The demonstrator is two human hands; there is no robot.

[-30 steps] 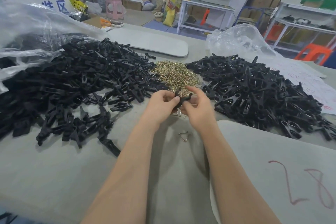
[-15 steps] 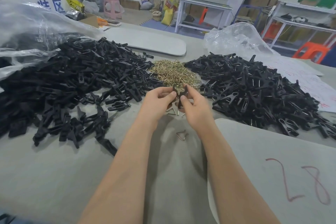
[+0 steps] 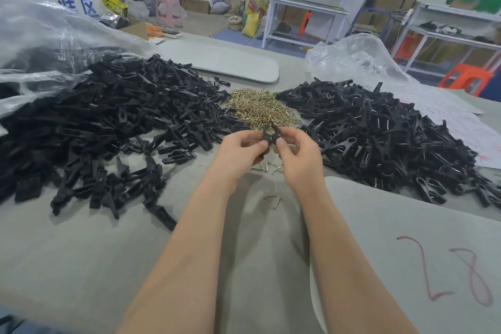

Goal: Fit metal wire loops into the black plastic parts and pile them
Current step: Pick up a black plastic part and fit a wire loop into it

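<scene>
Both hands are raised just above the table (image 3: 81,252) at its centre. The left hand (image 3: 241,152) and the right hand (image 3: 298,154) each pinch the same black plastic part (image 3: 269,136) between thumb and fingertips, one at either side. Whether a wire loop sits in that part cannot be told.

Just beyond the hands, a heap of brass-coloured wire loops (image 3: 260,110) lies on the table. A few loose loops (image 3: 267,167) lie under the hands, and a single loop (image 3: 272,200) lies nearer, between the forearms.

To the left is a broad heap of black parts (image 3: 108,122). To the right is a second pile (image 3: 379,133), where metal wire shows in many pieces.

Containers: a clear plastic bag (image 3: 40,35) at far left lies open toward the left heap, with dark parts visible through the film. A second clear bag (image 3: 352,59) is crumpled at far right (contents not discernible).

A grey mat (image 3: 406,225) marked "28" in red lies at near right.
</scene>
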